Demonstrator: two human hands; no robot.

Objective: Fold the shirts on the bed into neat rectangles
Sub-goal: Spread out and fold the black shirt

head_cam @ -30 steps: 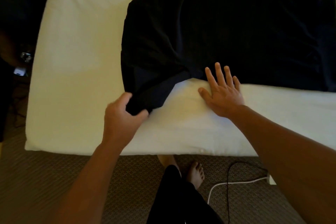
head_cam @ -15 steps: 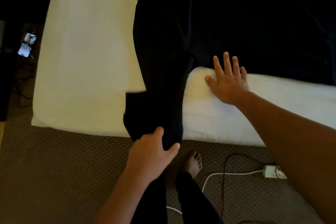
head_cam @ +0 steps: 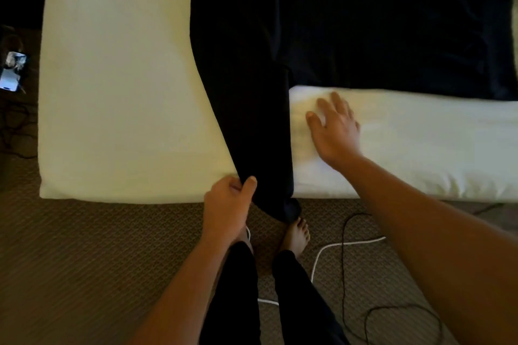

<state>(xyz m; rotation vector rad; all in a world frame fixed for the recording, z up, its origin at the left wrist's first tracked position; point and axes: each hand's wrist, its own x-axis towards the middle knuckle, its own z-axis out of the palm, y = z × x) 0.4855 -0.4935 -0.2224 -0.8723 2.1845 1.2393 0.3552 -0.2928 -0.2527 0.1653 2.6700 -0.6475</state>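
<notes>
Sleeve [head_cam: 252, 131] of a dark shirt [head_cam: 378, 22] spread on the white bed [head_cam: 120, 78] is pinched in the left hand [head_cam: 227, 204] and drawn taut over the mattress edge, seemingly to straighten it, while the right hand [head_cam: 336, 129] is held open, fingers spread, over the sheet, perhaps as a brace.

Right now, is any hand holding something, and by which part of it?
The left hand pinches the black shirt by the left edge of its sleeve, which hangs over the bed's front edge. The right hand, fingers spread, holds nothing.
</notes>
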